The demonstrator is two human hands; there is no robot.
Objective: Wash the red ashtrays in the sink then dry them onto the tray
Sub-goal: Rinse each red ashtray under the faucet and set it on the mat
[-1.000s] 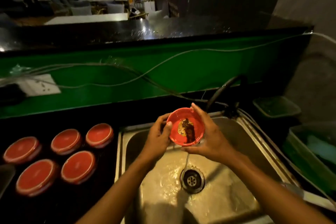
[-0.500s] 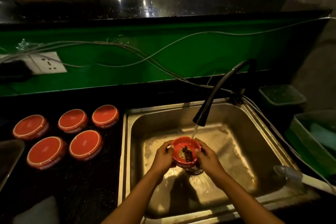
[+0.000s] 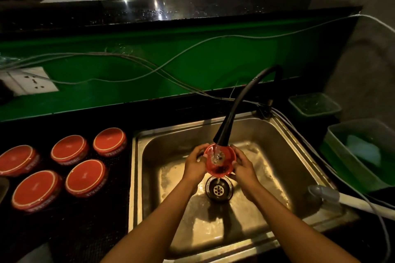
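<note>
Ashtray [image 3: 220, 161] rinsed under running tap [image 3: 222, 136].
It is gripped over the sink [image 3: 277, 156] by curled left hand [image 3: 195, 163] and right hand [image 3: 243, 166] (five more upturned on worktop [image 3: 89, 230]).

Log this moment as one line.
stage: rinsing | left hand + right hand: holding red ashtray under faucet | water: running | five ashtrays: upside down beside sink

Two bare forearms in view, no sleeves showing up to the frame edge. Left hand [image 3: 195, 163] and right hand [image 3: 245, 170] bare: no gloves, no rings, no watch or wristband visible. Both arms slim, wrists narrow. Light is dim and warm, so nails and finer detail can't be made out. Rest of the person is out of frame.
</note>
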